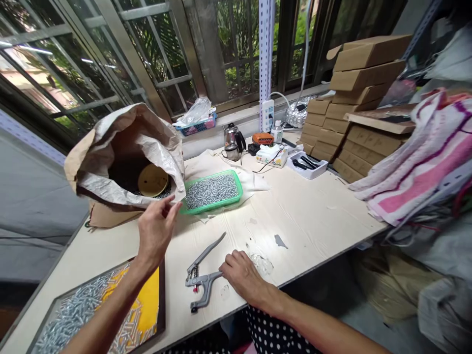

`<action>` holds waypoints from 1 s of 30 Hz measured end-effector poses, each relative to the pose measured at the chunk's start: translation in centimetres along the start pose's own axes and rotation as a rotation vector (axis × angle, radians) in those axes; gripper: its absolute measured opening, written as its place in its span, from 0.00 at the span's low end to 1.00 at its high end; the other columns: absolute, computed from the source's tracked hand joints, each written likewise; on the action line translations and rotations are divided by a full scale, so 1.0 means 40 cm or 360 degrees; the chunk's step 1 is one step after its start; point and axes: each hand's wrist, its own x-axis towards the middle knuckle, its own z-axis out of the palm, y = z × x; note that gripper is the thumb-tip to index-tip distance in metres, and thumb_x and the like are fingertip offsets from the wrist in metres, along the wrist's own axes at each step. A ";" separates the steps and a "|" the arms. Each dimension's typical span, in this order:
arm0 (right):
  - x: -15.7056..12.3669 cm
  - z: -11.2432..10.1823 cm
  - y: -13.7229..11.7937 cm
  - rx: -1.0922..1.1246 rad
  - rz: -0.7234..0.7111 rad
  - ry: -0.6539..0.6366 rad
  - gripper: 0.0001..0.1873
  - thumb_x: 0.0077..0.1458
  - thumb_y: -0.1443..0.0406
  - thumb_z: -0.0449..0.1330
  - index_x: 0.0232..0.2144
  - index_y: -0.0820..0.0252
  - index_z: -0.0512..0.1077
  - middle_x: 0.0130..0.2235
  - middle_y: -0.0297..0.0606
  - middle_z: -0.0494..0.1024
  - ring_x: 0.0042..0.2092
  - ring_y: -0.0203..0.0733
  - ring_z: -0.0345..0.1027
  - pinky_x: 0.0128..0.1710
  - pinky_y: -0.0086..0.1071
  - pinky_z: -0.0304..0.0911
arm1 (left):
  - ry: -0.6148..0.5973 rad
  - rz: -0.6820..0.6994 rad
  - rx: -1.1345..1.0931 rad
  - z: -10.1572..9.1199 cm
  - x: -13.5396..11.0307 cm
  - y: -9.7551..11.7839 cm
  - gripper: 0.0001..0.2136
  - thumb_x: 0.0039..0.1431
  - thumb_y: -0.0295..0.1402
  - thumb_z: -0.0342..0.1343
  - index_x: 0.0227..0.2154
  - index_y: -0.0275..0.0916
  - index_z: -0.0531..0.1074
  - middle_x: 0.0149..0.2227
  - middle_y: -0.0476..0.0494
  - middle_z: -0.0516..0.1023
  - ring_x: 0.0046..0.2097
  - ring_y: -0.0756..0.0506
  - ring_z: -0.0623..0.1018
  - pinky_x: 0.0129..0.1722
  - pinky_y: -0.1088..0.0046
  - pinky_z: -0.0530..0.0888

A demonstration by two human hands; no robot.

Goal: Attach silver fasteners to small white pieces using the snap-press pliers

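My left hand (157,228) is at the front rim of a big paper sack (88,157), its thumb and fingers closed on the edge. Inside the sack lie a round yellowish lid or dish (153,180) and some small metal parts. My right hand (245,275) rests on the table, its fingers closed around one handle of grey snap pliers (206,282). The pliers lie with jaws to the left and the other handle spread away. Behind them, a green tray (239,189) holds small silver metal parts. A dark-edged tray (161,305) with longer silver pieces on yellow lies at lower left.
Stacked cardboard boxes (365,78) and a striped towel (424,162) stand at the right. Along the back are a glass pot (232,140), a tissue box (272,156), a white box (313,169) with black tools, and a blue basket (197,127). Scraps lie near the pliers.
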 end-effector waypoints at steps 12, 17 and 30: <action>-0.010 -0.015 0.018 0.0094 -0.0097 -0.0070 0.05 0.66 0.68 0.59 0.38 0.57 0.75 0.36 0.39 0.74 0.40 0.46 0.60 0.40 0.38 0.51 | -0.0718 -0.0475 0.0974 -0.135 -0.166 -0.357 0.13 0.61 0.35 0.52 0.38 0.39 0.82 0.42 0.39 0.84 0.42 0.40 0.81 0.38 0.72 0.69; -0.014 -0.015 0.016 0.0123 -0.0117 -0.0011 0.05 0.65 0.68 0.59 0.38 0.58 0.76 0.36 0.38 0.74 0.40 0.45 0.59 0.39 0.38 0.51 | -0.0906 -0.0614 0.1232 -0.118 -0.244 -0.422 0.15 0.63 0.35 0.49 0.36 0.36 0.81 0.42 0.32 0.83 0.43 0.37 0.81 0.35 0.70 0.69; -0.010 -0.021 0.010 0.0093 -0.0063 -0.0114 0.05 0.66 0.66 0.59 0.39 0.58 0.76 0.38 0.40 0.74 0.42 0.46 0.60 0.41 0.38 0.52 | -0.0761 -0.0634 0.1012 -0.088 -0.252 -0.396 0.13 0.63 0.36 0.52 0.36 0.36 0.81 0.40 0.36 0.84 0.42 0.38 0.81 0.39 0.68 0.71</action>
